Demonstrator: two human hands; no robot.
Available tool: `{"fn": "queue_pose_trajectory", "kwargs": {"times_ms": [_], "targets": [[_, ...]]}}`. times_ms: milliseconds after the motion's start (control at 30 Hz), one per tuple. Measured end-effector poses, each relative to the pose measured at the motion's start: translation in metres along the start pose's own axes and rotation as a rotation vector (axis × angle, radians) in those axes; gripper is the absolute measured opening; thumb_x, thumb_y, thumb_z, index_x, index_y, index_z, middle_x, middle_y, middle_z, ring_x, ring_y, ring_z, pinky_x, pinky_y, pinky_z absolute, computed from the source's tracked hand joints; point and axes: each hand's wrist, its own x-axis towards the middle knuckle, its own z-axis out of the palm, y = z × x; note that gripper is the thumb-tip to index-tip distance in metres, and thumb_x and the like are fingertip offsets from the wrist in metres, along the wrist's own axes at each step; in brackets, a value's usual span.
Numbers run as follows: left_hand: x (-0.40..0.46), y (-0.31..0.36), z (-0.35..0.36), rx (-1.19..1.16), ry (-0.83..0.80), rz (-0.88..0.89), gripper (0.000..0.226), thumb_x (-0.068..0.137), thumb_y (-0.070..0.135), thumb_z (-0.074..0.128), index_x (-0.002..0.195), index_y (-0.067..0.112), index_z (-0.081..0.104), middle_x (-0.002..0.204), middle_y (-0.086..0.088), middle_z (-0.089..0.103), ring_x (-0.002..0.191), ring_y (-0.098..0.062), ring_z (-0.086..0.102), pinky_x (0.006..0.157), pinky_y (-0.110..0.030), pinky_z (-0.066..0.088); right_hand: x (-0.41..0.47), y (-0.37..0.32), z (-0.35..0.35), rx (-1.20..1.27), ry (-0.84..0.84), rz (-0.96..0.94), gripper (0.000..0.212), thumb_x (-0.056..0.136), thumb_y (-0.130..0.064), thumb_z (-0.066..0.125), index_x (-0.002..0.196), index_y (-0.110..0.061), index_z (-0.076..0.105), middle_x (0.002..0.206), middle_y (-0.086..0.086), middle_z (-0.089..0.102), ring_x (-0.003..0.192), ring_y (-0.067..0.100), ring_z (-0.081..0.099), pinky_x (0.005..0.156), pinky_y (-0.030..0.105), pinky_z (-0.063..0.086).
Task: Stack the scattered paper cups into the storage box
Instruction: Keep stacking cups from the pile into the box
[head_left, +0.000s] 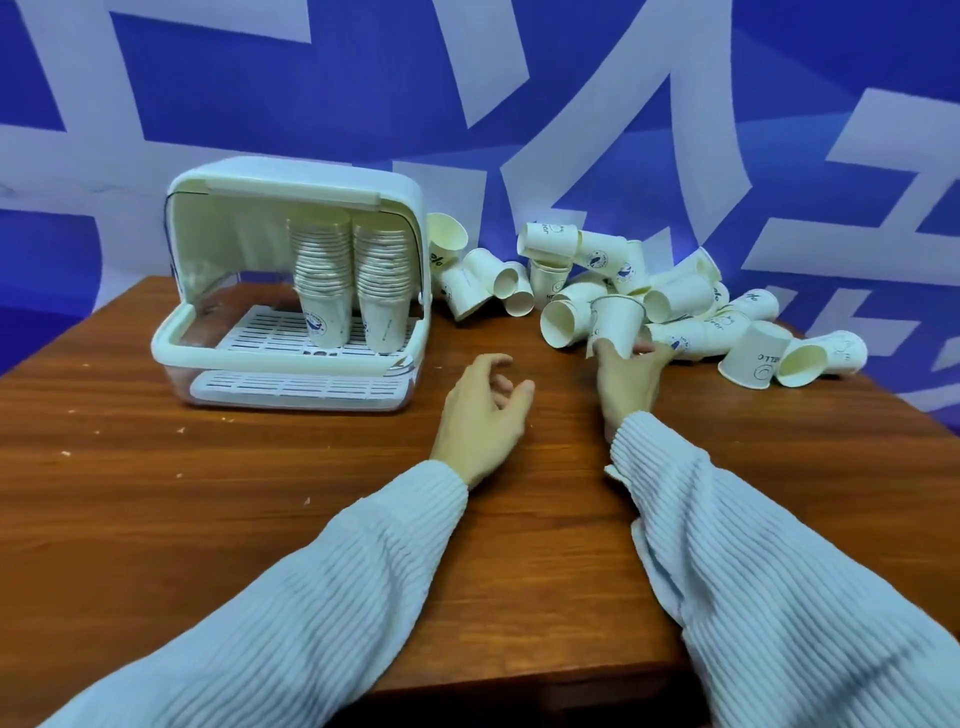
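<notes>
While my right hand grips 1 cup upright by its base, thumb on the near side and fingertips around the far side, my left hand hangs relaxed over the table, fingers loosely curled, grasping nothing.

Held cup: mouth up, at the near edge of the pile, just beside a cup lying on its side at its 9 o'clock.

Pile: loose cups on their sides and tumbled over each other, at 1 to 2 o'clock from my hands, running along the table's far edge against the blue and white wall. A few reach the box's right side.

Box: at 11 o'clock, front flap lifted up over its top, slatted tray inside. 2 stacks stand upright on the tray, side by side, toward the right half; left half of tray bare.

Both sleeves ribbed, pale blue.
</notes>
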Motion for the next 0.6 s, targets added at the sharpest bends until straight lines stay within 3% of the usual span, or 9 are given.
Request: {"fn": "queue_pose_trajectory", "kwargs": {"times_ms": [100, 167, 233, 300, 367, 433, 500, 600], "targets": [[0.001, 0.004, -0.002, -0.206, -0.053, -0.105, 0.079, 0.094, 0.053, 0.066, 0.158, 0.029, 0.026, 0.142, 0.005, 0.05, 0.107, -0.001, 0.06, 0.083, -0.019, 0.049, -0.046, 0.002, -0.014, -0.037, -0.349, -0.177, 0.049, 0.09, -0.022, 0.075, 0.127, -0.017, 0.044, 0.107, -0.004, 0.055, 0.093, 0.014, 0.06, 0.071, 0.02, 0.046], [0.002, 0.002, -0.004, -0.286, -0.033, -0.137, 0.094, 0.091, 0.051, 0.071, 0.162, 0.03, 0.013, 0.152, 0.0, 0.043, 0.119, -0.003, 0.056, 0.101, -0.028, 0.046, -0.064, 0.003, -0.022, -0.061, -0.664, -0.21, 0.04, 0.091, -0.019, 0.077, 0.119, -0.021, 0.048, 0.109, 0.003, 0.061, 0.091, 0.014, 0.062, 0.077, 0.018, 0.052], [0.005, -0.001, -0.008, -0.217, 0.057, -0.141, 0.095, 0.09, 0.046, 0.075, 0.162, 0.026, 0.015, 0.157, -0.002, 0.039, 0.136, -0.013, 0.046, 0.115, -0.034, 0.037, -0.065, 0.001, -0.022, -0.08, -0.848, -0.248, 0.022, 0.094, -0.025, 0.073, 0.11, -0.022, 0.058, 0.107, 0.003, 0.066, 0.094, 0.01, 0.064, 0.089, 0.027, 0.052], [0.007, -0.003, -0.012, -0.185, 0.151, -0.132, 0.093, 0.089, 0.045, 0.076, 0.16, 0.025, 0.02, 0.158, -0.001, 0.039, 0.142, -0.017, 0.041, 0.118, -0.035, 0.033, -0.056, -0.007, -0.015, -0.086, -0.796, -0.294, 0.018, 0.096, -0.039, 0.065, 0.096, -0.022, 0.071, 0.107, -0.003, 0.071, 0.101, 0.006, 0.064, 0.098, 0.031, 0.048], [0.008, -0.004, -0.017, -0.204, 0.201, -0.104, 0.091, 0.088, 0.047, 0.077, 0.159, 0.028, 0.022, 0.154, 0.001, 0.042, 0.14, -0.016, 0.043, 0.117, -0.037, 0.036, -0.034, -0.016, 0.0, -0.179, -0.59, -0.331, 0.025, 0.095, -0.046, 0.062, 0.087, -0.027, 0.076, 0.113, -0.003, 0.072, 0.112, 0.008, 0.062, 0.102, 0.033, 0.044], [0.008, -0.003, -0.02, -0.21, 0.217, -0.073, 0.09, 0.087, 0.048, 0.077, 0.157, 0.03, 0.024, 0.151, 0.004, 0.044, 0.137, -0.016, 0.045, 0.116, -0.038, 0.039, -0.01, -0.019, 0.018, -0.421, -0.433, -0.351, 0.022, 0.091, -0.05, 0.061, 0.101, -0.037, 0.077, 0.137, 0.003, 0.062, 0.133, 0.02, 0.053, 0.113, 0.039, 0.039], [0.008, -0.003, -0.019, -0.198, 0.202, -0.05, 0.091, 0.087, 0.047, 0.077, 0.158, 0.031, 0.022, 0.154, 0.004, 0.042, 0.139, -0.014, 0.044, 0.116, -0.038, 0.039, 0.01, -0.016, 0.032, -0.656, -0.423, -0.262, 0.038, 0.094, -0.047, 0.06, 0.131, -0.039, 0.067, 0.163, 0.011, 0.034, 0.15, 0.032, 0.033, 0.122, 0.041, 0.028], [0.009, -0.004, -0.018, -0.173, 0.189, -0.03, 0.098, 0.08, 0.058, 0.075, 0.158, 0.036, 0.019, 0.156, 0.003, 0.041, 0.139, -0.014, 0.045, 0.116, -0.042, 0.041, 0.026, -0.014, 0.048, -0.834, -0.405, -0.184, 0.057, 0.097, -0.047, 0.058, 0.152, -0.032, 0.049, 0.171, 0.014, 0.011, 0.152, 0.04, 0.024, 0.122, 0.046, 0.025]]}}
